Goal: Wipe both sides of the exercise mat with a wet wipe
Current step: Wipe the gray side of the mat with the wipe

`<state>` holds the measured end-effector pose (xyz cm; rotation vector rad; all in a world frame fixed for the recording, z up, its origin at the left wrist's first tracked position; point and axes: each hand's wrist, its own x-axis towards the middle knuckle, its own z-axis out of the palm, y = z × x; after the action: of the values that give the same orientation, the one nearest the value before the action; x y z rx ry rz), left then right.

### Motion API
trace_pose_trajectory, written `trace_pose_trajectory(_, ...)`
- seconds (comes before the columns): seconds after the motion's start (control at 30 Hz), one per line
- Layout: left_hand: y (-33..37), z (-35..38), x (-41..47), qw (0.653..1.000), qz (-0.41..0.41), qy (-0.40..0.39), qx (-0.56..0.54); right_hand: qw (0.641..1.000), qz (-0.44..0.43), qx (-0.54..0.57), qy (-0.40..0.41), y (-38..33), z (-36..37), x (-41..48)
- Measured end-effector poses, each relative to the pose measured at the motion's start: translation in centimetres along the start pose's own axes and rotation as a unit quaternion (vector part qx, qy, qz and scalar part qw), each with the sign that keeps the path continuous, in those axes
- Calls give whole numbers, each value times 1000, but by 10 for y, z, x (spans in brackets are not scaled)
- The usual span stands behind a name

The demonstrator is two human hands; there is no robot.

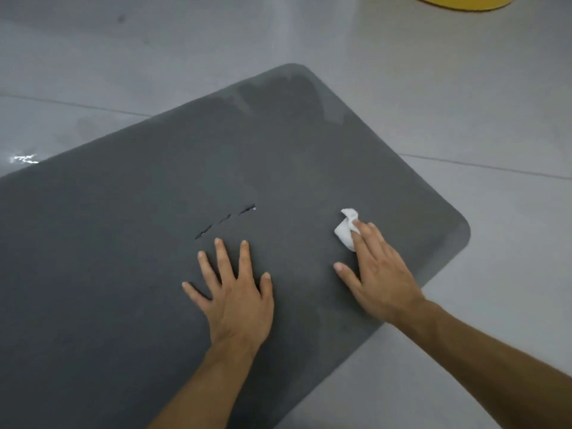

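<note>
No readable text, labels or numbers anywhere.

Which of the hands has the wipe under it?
The right hand: its fingers press the crumpled wet wipe onto the grey exercise mat. The left hand lies flat on bare mat, fingers spread.

One grey exercise mat point(130, 274), one crumpled white wet wipe point(346, 231), two bare hands recorded, left hand point(239, 301) and right hand point(381, 275), three short slits point(225, 217) in a row, one yellow object point(458, 1)
</note>
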<state>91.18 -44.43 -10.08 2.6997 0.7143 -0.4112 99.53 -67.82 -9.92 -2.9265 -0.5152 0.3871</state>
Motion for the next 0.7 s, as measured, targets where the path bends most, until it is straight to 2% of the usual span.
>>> trace_pose_trajectory(0.1, 6, -3, 11, 998, 54, 14, 3, 998, -52, 24, -35, -33, 3, -23)
trace_pose_trajectory(0.27, 5, -10, 27, 996, 85, -1, 5, 978, -171, 35, -117, -81, 0, -45)
trace_pose_trajectory(0.33, -1, -15, 32, 994, 106, -3, 6, 980, -177, 11, -95, -78, 2, -38)
trace_pose_trajectory(0.37, -6, -18, 34, 993, 116, -8, 8, 985, -161, -5, -67, -72, 3, -32)
trace_pose_trajectory(0.43, -19, -27, 39, 992, 125, -29, 13, 997, -65, -20, -23, -60, 2, -13)
trace_pose_trajectory(0.5, -33, -37, 43, 990, 127, -49, 23, 999, 35, -7, -24, -50, -6, 8)
trace_pose_trajectory(0.57, -52, -48, 48, 988, 127, -75, 38, 995, 40, -22, -88, -53, -25, 27)
trace_pose_trajectory(0.63, -69, -64, 50, 985, 120, -110, 49, 980, -23, -94, -176, -66, -61, 41)
trace_pose_trajectory(0.7, -78, -84, 47, 982, 88, -161, 43, 953, -81, -176, -231, -90, -105, 51)
